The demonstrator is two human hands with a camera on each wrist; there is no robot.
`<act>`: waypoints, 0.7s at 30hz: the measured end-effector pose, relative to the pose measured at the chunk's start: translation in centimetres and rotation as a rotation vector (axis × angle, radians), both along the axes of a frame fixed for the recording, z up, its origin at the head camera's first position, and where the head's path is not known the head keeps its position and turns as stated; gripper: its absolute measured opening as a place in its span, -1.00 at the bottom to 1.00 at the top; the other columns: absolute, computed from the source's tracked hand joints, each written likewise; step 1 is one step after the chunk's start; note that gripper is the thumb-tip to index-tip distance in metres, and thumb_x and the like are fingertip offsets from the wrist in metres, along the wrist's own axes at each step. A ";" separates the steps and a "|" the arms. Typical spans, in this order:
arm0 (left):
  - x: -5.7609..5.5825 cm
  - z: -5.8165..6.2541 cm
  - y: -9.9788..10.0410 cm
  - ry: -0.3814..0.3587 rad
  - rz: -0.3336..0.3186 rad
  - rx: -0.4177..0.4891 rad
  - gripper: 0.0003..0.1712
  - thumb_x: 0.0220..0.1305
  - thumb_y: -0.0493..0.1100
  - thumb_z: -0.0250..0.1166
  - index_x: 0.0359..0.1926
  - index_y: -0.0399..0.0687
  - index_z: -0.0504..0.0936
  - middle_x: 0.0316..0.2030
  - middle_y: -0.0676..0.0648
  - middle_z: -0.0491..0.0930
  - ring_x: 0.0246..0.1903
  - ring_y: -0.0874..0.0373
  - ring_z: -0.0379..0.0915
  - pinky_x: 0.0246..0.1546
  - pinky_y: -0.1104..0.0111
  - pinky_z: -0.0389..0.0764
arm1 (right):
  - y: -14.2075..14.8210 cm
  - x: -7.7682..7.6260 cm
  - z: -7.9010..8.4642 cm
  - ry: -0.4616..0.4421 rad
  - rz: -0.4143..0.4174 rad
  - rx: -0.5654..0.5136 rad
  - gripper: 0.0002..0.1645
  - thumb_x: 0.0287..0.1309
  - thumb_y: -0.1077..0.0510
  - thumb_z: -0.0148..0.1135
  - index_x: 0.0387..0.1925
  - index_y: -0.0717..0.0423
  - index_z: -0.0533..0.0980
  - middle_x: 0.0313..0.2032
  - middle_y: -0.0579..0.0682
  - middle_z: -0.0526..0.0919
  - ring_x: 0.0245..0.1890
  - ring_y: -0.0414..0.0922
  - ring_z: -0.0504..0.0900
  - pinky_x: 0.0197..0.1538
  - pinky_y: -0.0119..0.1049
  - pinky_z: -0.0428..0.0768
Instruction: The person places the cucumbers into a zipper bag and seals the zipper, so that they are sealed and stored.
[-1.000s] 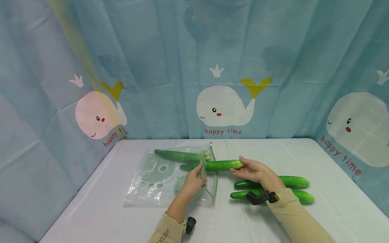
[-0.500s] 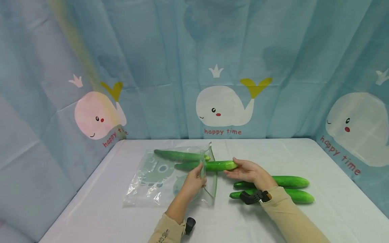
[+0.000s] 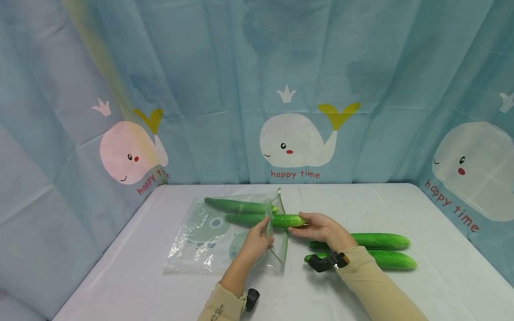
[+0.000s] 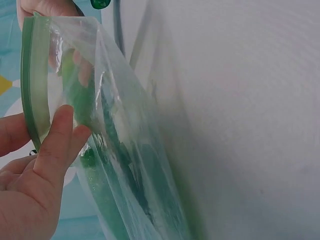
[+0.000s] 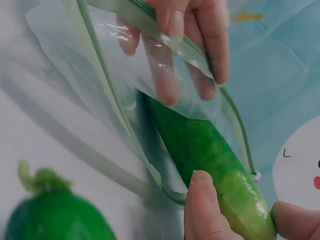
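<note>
A clear zip bag (image 3: 182, 252) with green monster prints lies on the table, its green-edged mouth facing right. My left hand (image 3: 254, 240) pinches the upper edge of that mouth, fingers on both sides of the film in the left wrist view. Partly inside the bag is a cucumber (image 5: 200, 145), whose pale end my right hand (image 3: 321, 229) holds between thumb and fingers. Another cucumber (image 3: 237, 206) lies within the bag along its far side. Under my right forearm, two more cucumbers, the farther one (image 3: 381, 240) and the nearer one (image 3: 393, 259), rest on the table.
The white tabletop (image 3: 132, 285) reaches back to a blue curtain (image 3: 217, 89) printed with whales. A black wrist device (image 3: 327, 262) is strapped to my right wrist, and another dark one (image 3: 252, 299) shows at the left cuff.
My right hand has moved left, sliding the cucumber farther into the bag. The left hand stays at the bag's mouth.
</note>
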State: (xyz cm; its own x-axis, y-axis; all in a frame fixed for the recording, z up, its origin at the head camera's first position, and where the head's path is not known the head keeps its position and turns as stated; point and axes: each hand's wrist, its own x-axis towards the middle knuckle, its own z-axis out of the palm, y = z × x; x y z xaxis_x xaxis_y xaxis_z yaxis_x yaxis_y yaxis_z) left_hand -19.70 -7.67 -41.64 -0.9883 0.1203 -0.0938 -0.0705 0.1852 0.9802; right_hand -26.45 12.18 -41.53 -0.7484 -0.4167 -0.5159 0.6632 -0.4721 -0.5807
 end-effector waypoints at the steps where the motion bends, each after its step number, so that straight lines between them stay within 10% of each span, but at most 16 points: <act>1: 0.0 0.0 0.0 0.002 -0.001 0.001 -0.24 0.29 -0.52 0.08 0.47 -0.32 0.05 0.39 -0.42 0.12 0.09 -0.16 0.42 -0.25 0.30 0.61 | -0.1 0.0 -0.1 0.000 0.005 -0.001 -0.47 0.50 0.19 -0.22 0.32 0.45 0.02 0.38 0.48 -0.08 0.16 0.28 0.30 0.31 -0.06 0.29; 21: 0.2 0.2 0.1 0.005 -0.006 0.014 -0.24 0.31 -0.52 0.08 0.47 -0.34 0.02 0.39 -0.44 0.08 0.18 -0.21 0.36 -0.23 0.24 0.62 | -1.8 -0.4 -0.4 0.065 0.090 0.049 -0.40 0.51 0.26 -0.42 0.40 0.58 -0.19 0.38 0.54 -0.08 0.41 0.30 0.01 0.39 -0.03 0.11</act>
State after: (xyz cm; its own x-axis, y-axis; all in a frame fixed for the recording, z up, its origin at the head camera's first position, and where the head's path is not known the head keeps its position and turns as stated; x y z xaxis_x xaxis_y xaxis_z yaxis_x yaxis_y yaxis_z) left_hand -19.46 -7.59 -41.48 -0.9880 0.1275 -0.0875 -0.0648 0.1721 0.9829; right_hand -26.81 10.35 -41.90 -0.7417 -0.4595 -0.4886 0.6617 -0.3823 -0.6450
